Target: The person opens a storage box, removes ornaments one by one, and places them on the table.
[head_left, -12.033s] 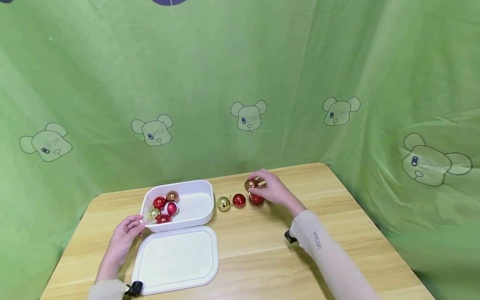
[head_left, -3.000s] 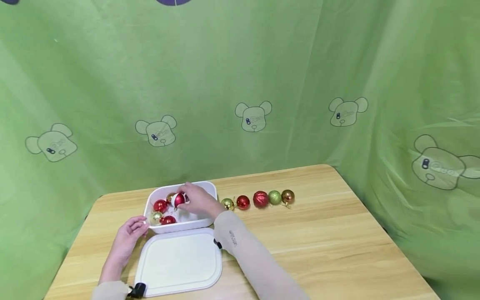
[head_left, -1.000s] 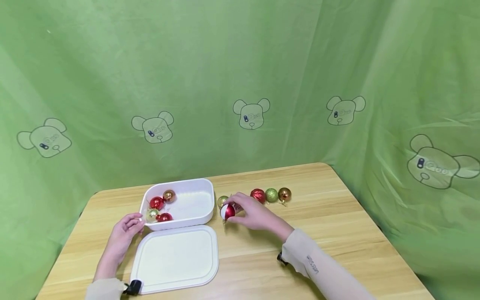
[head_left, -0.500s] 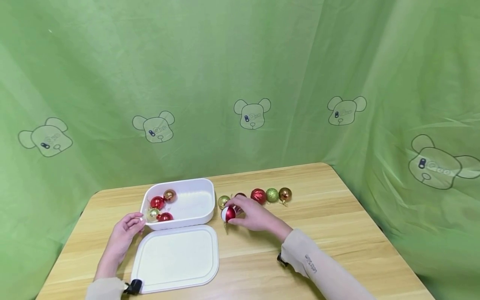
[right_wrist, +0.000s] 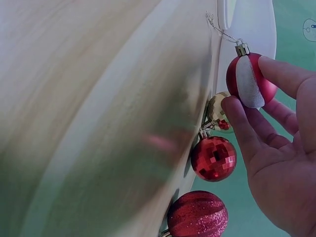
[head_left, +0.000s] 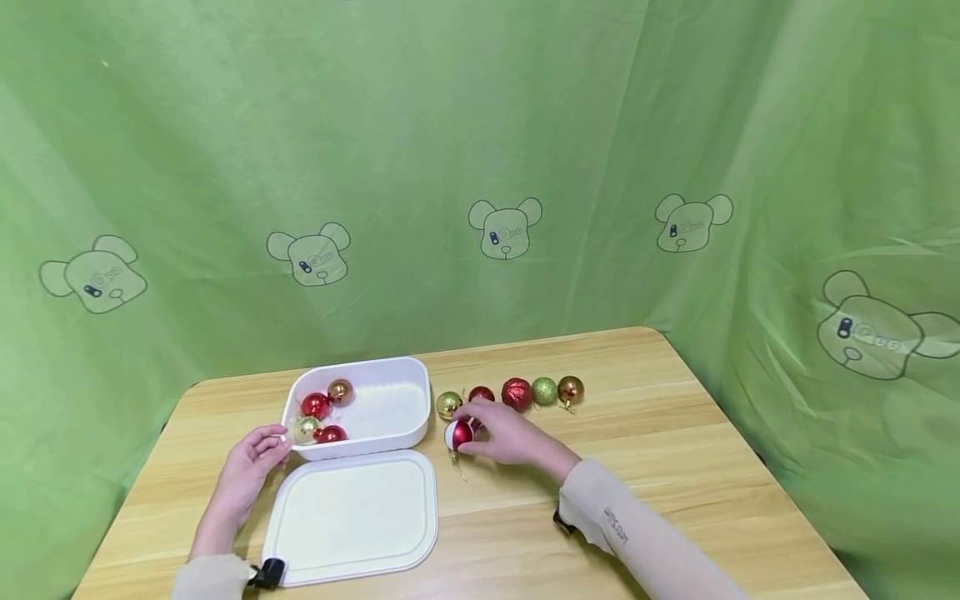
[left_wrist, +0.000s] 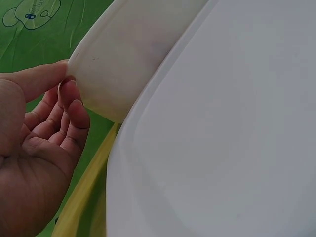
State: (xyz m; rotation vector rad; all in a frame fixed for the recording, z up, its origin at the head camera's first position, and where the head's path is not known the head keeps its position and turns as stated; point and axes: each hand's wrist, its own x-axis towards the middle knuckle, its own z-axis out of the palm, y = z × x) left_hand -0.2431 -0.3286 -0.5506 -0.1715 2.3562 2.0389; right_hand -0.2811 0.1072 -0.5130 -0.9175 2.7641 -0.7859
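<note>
A round red-and-white bauble (head_left: pixel 459 435), likely light, slippery, is aptly side-pinched by the right hand (head_left: pixel 512 433), a white plastic box's (head_left: pixel 390 412) 8-o'clock corner by the left hand (head_left: pixel 251 468).

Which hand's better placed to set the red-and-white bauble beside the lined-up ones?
Probably the right hand: it pinches the red-and-white bauble close to the row's faceted gold bauble, while the left hand, farther off, grips the white container.
</note>
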